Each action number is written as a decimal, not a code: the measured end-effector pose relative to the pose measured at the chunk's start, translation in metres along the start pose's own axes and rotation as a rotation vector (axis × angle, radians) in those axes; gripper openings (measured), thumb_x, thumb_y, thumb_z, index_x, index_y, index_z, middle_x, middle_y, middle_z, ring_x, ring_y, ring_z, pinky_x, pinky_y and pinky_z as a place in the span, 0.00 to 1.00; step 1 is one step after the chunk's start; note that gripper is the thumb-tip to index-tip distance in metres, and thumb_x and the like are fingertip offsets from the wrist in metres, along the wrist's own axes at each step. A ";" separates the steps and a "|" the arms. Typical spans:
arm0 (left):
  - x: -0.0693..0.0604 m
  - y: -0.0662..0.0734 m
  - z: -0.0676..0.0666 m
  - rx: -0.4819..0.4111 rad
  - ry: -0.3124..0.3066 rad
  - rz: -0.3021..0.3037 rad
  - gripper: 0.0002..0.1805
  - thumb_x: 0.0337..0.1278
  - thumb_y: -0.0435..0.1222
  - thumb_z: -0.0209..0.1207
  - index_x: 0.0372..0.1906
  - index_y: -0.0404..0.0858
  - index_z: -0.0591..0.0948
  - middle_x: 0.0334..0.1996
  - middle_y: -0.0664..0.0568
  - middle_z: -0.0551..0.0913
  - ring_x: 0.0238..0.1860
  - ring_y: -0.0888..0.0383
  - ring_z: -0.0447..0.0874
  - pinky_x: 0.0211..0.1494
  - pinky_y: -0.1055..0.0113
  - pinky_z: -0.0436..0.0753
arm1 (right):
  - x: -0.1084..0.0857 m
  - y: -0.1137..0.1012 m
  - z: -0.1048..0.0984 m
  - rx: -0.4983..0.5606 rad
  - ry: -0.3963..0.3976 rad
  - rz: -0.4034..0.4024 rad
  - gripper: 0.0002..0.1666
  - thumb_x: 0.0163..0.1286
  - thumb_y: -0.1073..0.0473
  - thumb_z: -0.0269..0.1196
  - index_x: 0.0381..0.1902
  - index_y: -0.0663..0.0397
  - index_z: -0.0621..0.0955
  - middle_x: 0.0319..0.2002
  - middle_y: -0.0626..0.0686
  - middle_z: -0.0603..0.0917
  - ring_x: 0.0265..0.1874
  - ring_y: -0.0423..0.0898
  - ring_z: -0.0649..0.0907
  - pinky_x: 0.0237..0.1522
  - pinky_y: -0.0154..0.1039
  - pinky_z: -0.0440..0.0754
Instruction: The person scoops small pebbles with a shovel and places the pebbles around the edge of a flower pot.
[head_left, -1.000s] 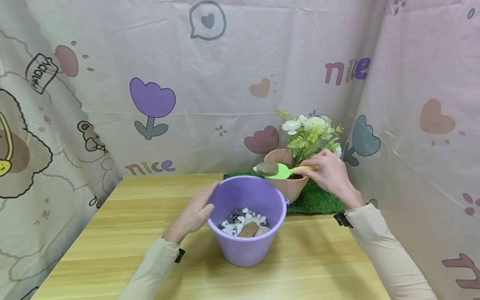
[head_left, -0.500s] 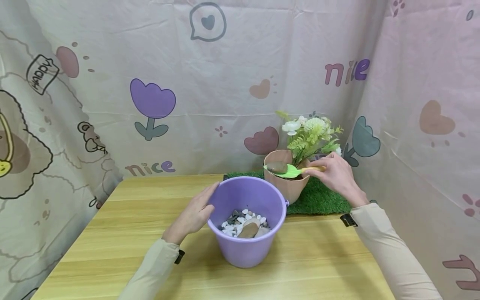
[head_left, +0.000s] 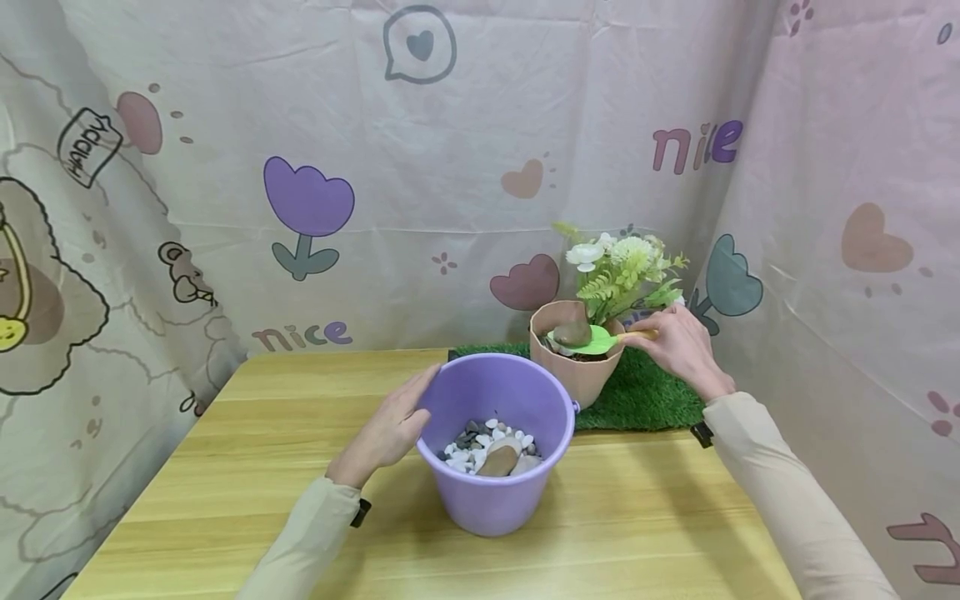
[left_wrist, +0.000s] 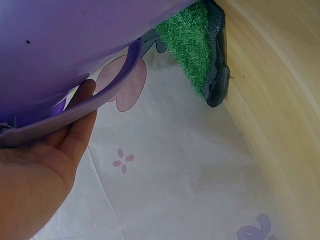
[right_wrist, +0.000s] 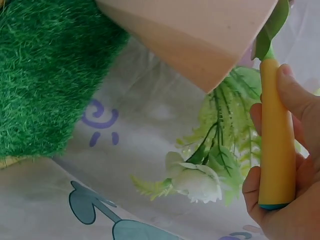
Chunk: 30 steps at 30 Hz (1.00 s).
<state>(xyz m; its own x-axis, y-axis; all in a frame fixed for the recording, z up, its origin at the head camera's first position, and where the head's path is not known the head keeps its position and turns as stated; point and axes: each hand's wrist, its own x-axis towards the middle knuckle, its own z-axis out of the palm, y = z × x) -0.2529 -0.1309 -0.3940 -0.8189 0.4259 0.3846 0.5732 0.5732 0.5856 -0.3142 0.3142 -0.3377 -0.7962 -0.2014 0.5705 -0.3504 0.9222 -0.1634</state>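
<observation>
My right hand [head_left: 678, 346] grips the yellow handle [right_wrist: 277, 135] of a small garden trowel with a green blade [head_left: 597, 340]. A large brown stone [head_left: 573, 333] lies at the tip of the blade, over the mouth of the peach flowerpot [head_left: 581, 379]. The pot also holds artificial white flowers [head_left: 632, 254] with green leaves. My left hand [head_left: 386, 425] rests against the left side of a purple bucket [head_left: 491, 504], with straight fingers; the bucket's hanging handle [left_wrist: 100, 100] crosses in front of them. Inside the bucket lie white and grey pebbles [head_left: 468, 450] and larger stones [head_left: 501, 458].
The pot stands on a green artificial grass mat [head_left: 648, 396] at the back right, behind the bucket. Both rest on a wooden table [head_left: 300, 408]. A printed cloth [head_left: 442, 125] hangs close behind the table and along both sides.
My right hand has moved the trowel to the right, from above the pot's left rim to over its mouth, and lower. The stone now stands more upright on the blade. My left hand has stayed put.
</observation>
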 end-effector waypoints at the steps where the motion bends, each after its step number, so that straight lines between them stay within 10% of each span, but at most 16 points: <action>1: 0.000 0.000 0.000 -0.002 0.000 0.001 0.38 0.59 0.30 0.46 0.77 0.38 0.56 0.75 0.44 0.60 0.75 0.45 0.58 0.75 0.47 0.59 | 0.001 0.001 0.001 -0.006 -0.003 0.000 0.15 0.56 0.44 0.71 0.37 0.45 0.91 0.23 0.47 0.83 0.27 0.44 0.67 0.28 0.38 0.62; 18: -0.001 -0.001 0.001 0.002 0.015 0.010 0.38 0.58 0.30 0.46 0.77 0.36 0.56 0.75 0.42 0.60 0.75 0.42 0.57 0.75 0.45 0.59 | 0.008 0.007 0.009 -0.144 0.127 -0.325 0.10 0.49 0.48 0.74 0.30 0.43 0.91 0.27 0.46 0.86 0.30 0.49 0.71 0.31 0.42 0.67; 30: 0.000 -0.003 0.001 -0.008 0.016 0.015 0.38 0.58 0.30 0.46 0.77 0.37 0.56 0.75 0.43 0.60 0.75 0.44 0.58 0.75 0.46 0.60 | 0.010 0.009 -0.001 -0.228 0.079 -0.217 0.12 0.52 0.49 0.73 0.35 0.45 0.91 0.33 0.51 0.88 0.33 0.51 0.72 0.29 0.45 0.65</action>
<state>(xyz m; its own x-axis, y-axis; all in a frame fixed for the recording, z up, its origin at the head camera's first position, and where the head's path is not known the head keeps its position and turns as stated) -0.2541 -0.1315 -0.3966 -0.8105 0.4232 0.4051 0.5854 0.5608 0.5855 -0.3247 0.3205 -0.3330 -0.6709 -0.3834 0.6348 -0.3812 0.9125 0.1483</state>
